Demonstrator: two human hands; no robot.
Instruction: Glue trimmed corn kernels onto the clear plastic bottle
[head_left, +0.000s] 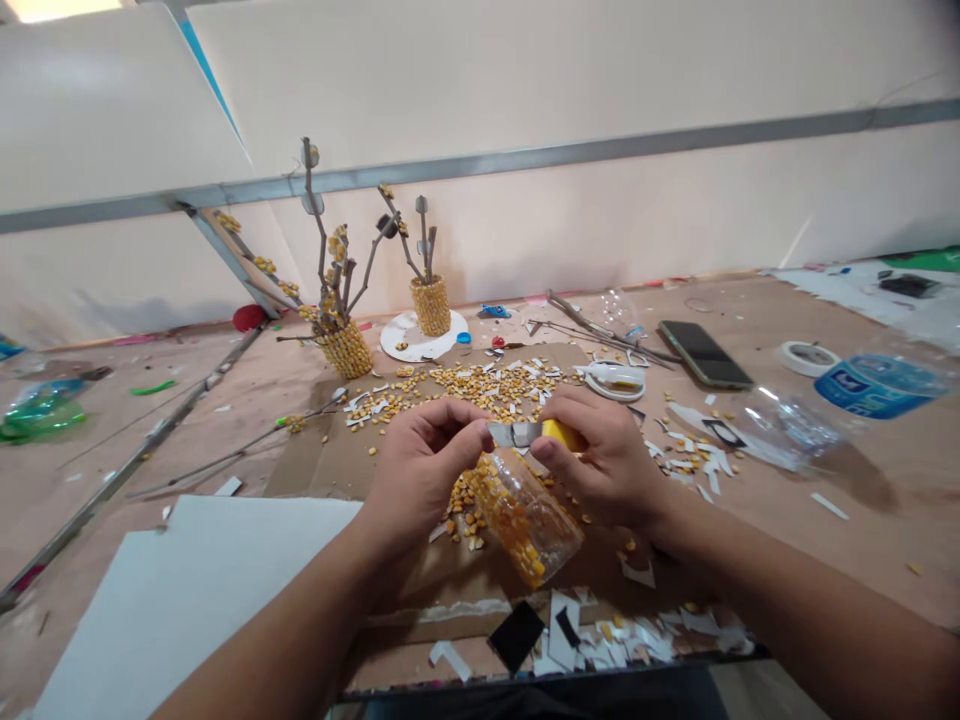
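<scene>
In my right hand (600, 450) is a yellow-handled utility knife (562, 434), its grey metal blade pointing left. My left hand (431, 455) is closed in a pinch at the blade's tip; whatever small thing sits between its fingers is hidden. Below both hands a clear plastic bottle piece (551, 540) lies tilted, its far part covered with corn kernels. Loose corn kernels (480, 385) and white paper scraps are scattered around it on a cardboard sheet (315, 455).
Two kernel-covered pots (348, 350) with twigs stand at the back, one on a white disc (397, 335). To the right are a phone (705, 353), a tape roll (806, 357) and a labelled plastic bottle (874, 385). White board (187, 590) lies front left; black square (516, 636) near the edge.
</scene>
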